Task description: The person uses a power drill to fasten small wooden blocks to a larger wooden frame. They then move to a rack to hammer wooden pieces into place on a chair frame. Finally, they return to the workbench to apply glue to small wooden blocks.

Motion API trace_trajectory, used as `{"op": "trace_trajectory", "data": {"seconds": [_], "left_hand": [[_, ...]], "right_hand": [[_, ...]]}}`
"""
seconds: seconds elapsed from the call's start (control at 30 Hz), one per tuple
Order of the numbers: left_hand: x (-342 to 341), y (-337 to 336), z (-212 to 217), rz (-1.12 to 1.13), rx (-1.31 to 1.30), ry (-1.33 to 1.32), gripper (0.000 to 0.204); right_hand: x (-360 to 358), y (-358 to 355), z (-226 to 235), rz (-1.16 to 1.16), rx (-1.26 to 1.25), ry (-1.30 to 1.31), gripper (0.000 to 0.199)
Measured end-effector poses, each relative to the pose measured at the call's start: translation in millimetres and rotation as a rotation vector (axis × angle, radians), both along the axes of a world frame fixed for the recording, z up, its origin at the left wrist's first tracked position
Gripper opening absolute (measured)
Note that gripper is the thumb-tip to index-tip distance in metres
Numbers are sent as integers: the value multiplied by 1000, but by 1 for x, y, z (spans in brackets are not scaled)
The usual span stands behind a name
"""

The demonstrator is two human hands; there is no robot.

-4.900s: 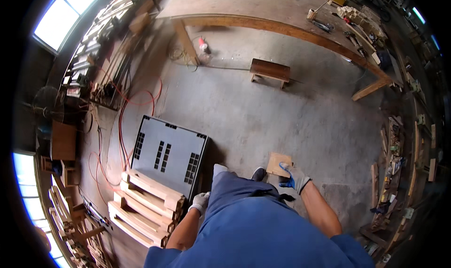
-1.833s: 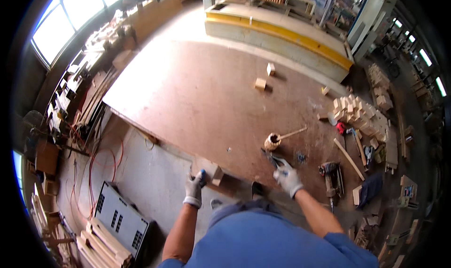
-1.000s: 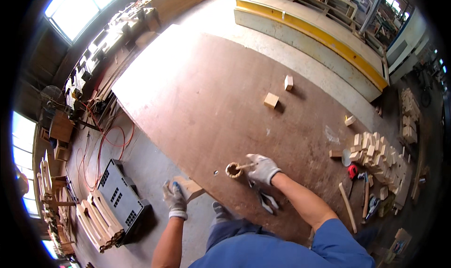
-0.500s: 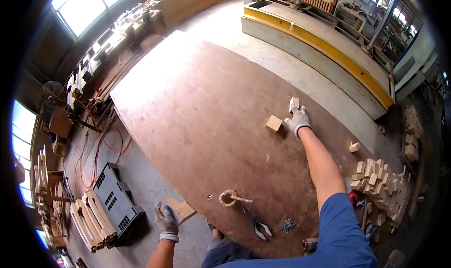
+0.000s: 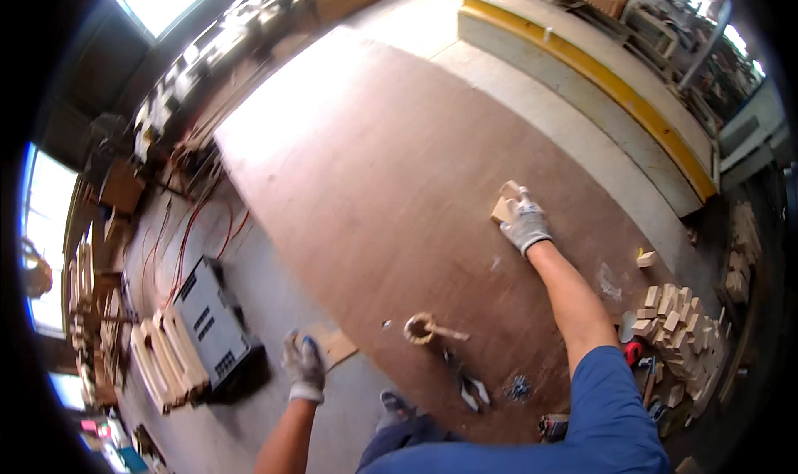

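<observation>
My right hand (image 5: pixel 525 223), in a light work glove, is out over the brown tabletop (image 5: pixel 399 175) with its fingers around small pale wooden blocks (image 5: pixel 501 211). Two blocks seem to sit against each other there, partly covered by the fingers. Low on the left is my left hand (image 5: pixel 303 364), also gloved, with thumb and fingers apart. Beside it, at the near table edge, a flat piece of pale wood (image 5: pixel 336 348) shows. Whether the hand touches that wood I cannot tell.
On the tabletop nearest me are a ring-shaped pot with a stick (image 5: pixel 421 328), pliers (image 5: pixel 472 388) and a pile of small dark fasteners (image 5: pixel 519 387). Wooden blocks (image 5: pixel 677 320) are heaped at right. A grey crate (image 5: pixel 218 328) and hoses (image 5: pixel 189 241) lie on the floor at left.
My right hand has drawn the far block back toward the nearer one; the two, apart before, are now together under its fingers. The whole view has shifted slightly. My left hand stays beside the flat wood.
</observation>
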State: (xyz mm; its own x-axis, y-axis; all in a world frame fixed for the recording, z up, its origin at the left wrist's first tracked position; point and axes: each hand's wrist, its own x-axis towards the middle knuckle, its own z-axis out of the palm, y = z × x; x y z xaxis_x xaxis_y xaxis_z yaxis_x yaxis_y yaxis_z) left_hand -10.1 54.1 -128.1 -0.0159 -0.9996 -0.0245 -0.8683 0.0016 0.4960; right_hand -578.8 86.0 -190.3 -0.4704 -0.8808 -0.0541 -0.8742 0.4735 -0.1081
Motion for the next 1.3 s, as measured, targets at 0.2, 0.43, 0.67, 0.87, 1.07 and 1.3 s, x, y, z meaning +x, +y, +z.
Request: {"op": "trace_trajectory", "data": {"seconds": [0.2,0.43,0.67,0.87,1.07,1.3], "left_hand": [[-9,-7,-10,-42,-66,139,49],[-11,-6,-5,34,-4,265,49],[-16,-10,-6,11,-37,343,49],[-20,-11,-11,25,-11,317,52],[-24,-6,6,39,33,310,52],[-22,-10,-4,17,-31,290,52]], "right_hand": [[86,59,-5,154,-168,-39,45],[191,154,11,51,-282,-174,47],[219,193,32,-189,-203,-288,51],[248,189,61,-330,-7,-258,58],[253,177,69,-419,73,-265,113],[249,172,43,-375,143,-345,119]]}}
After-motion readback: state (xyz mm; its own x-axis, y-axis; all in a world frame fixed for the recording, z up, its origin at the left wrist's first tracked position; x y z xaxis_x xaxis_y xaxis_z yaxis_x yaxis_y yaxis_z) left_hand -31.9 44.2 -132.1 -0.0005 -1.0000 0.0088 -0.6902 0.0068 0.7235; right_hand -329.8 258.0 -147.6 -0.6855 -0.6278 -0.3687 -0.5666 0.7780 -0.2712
